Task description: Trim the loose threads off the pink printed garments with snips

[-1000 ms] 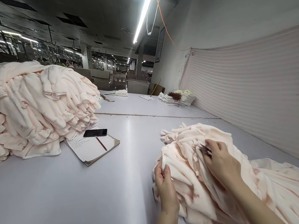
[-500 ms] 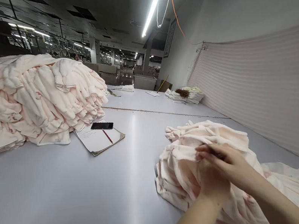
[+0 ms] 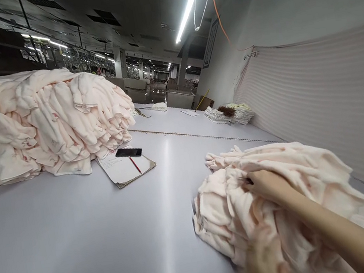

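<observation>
A heap of pale pink plush fabric pieces (image 3: 214, 201) with small reddish prints lies at the right of the table. My right hand (image 3: 263, 183) reaches into the top of this heap, its fingers closed and partly sunk in the folds. A small dark object (image 3: 249, 181) shows at its fingertips; its kind cannot be made out. Lower down, my left hand (image 3: 267, 257) is in front of the heap's near side, smeared by motion, so its fingers are unclear.
A large pile of similar pink fabric (image 3: 69, 113) stands at the left. Near it are a notepad (image 3: 121, 172), a black phone (image 3: 129, 152) and a red pencil (image 3: 134, 165). Stacked white pieces (image 3: 216, 115) lie farther back, beside a striped cloth (image 3: 324, 108) along the wall.
My left hand has come away from beside my right hand and moved down toward me. Fabric at the heap's upper right now spreads farther right. The view has shifted slightly.
</observation>
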The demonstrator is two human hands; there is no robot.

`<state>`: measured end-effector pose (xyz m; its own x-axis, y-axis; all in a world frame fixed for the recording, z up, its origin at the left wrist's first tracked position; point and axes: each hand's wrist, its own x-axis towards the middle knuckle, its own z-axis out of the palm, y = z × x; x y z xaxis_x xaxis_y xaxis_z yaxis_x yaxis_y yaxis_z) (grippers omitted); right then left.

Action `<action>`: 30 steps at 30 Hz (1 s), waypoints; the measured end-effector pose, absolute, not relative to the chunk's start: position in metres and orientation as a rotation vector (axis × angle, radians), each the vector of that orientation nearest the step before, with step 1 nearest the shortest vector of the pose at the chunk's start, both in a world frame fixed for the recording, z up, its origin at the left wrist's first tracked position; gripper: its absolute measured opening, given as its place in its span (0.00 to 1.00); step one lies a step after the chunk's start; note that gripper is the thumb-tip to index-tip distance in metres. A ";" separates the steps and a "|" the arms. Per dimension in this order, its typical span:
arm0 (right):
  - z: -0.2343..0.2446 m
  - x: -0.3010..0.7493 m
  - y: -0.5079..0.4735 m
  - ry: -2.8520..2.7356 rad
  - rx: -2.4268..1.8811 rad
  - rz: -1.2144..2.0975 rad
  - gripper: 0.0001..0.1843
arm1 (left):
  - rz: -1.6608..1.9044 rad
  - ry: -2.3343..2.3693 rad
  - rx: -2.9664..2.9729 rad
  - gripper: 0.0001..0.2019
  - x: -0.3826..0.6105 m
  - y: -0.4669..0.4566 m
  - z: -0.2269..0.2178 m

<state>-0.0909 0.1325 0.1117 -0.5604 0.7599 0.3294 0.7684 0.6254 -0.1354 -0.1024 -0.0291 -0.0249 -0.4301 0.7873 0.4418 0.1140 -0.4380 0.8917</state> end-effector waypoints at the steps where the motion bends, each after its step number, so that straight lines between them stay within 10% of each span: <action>1: 0.115 -0.085 0.137 -2.534 -1.266 -0.091 0.09 | 1.953 1.403 1.044 0.18 -0.114 -0.034 -0.035; 6: 0.109 -0.076 0.140 -2.660 -1.394 -0.265 0.08 | 1.775 1.503 0.218 0.22 -0.189 -0.013 -0.057; 30: 0.052 -0.149 0.107 -2.314 -0.855 0.684 0.05 | 1.799 1.019 0.650 0.15 -0.249 0.022 -0.008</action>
<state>-0.1489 0.1065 0.0516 -0.6309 0.7009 0.3327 0.4075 0.6643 -0.6266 -0.2490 0.0224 -0.0084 -0.4212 0.9070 0.0000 -0.4661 -0.2164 0.8578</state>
